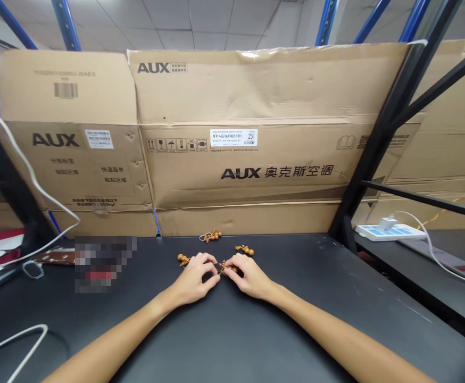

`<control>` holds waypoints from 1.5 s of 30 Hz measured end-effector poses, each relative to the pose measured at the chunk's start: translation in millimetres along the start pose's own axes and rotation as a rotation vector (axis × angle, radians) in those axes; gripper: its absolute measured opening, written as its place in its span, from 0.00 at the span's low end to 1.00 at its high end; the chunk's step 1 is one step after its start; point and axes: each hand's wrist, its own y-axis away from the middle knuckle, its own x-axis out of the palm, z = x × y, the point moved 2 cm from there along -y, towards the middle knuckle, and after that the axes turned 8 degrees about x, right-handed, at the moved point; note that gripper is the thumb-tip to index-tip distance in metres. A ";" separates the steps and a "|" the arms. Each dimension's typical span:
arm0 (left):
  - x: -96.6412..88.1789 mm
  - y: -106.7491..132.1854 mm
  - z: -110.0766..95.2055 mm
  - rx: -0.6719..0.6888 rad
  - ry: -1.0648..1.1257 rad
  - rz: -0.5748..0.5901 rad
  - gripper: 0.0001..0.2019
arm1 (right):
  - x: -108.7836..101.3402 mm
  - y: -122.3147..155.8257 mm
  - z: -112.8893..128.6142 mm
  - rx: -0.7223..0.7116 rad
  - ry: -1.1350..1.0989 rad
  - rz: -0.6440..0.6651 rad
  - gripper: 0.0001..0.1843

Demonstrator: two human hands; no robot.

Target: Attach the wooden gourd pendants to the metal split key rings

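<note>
Several small wooden gourd-shaped bead charms with cords lie on the black tabletop. One charm sits between my left hand and my right hand. My right fingertips pinch its beads, and my left fingertips meet it at its cord end. Another charm lies partly behind my left knuckles. A third rests just beyond my right hand, and a fourth lies further back near the table's far edge.
Flattened AUX cardboard cartons stand behind the table, between black and blue shelving uprights. Glasses, a pixelated patch and a white cable lie at the left. A power strip with a white charger sits on a lower surface at the right.
</note>
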 end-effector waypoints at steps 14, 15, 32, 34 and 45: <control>-0.8 -2.1 4.5 -0.013 0.062 -0.005 0.10 | 2.5 -1.0 -8.0 0.100 0.095 -0.071 0.05; -0.8 -2.0 4.4 -0.017 0.056 -0.005 0.10 | 3.0 -1.3 -9.6 0.112 0.110 -0.085 0.05; -12.0 3.5 38.2 -0.192 -0.494 -0.129 0.07 | -5.3 -3.7 -9.1 -0.025 0.464 -0.091 0.08; -13.8 4.1 44.9 -0.218 -0.514 -0.123 0.09 | -3.9 -3.9 -9.8 -0.018 0.460 -0.034 0.09; -21.0 -5.0 57.0 0.024 -0.461 0.018 0.14 | -4.4 -4.2 -13.9 0.177 0.543 -0.101 0.14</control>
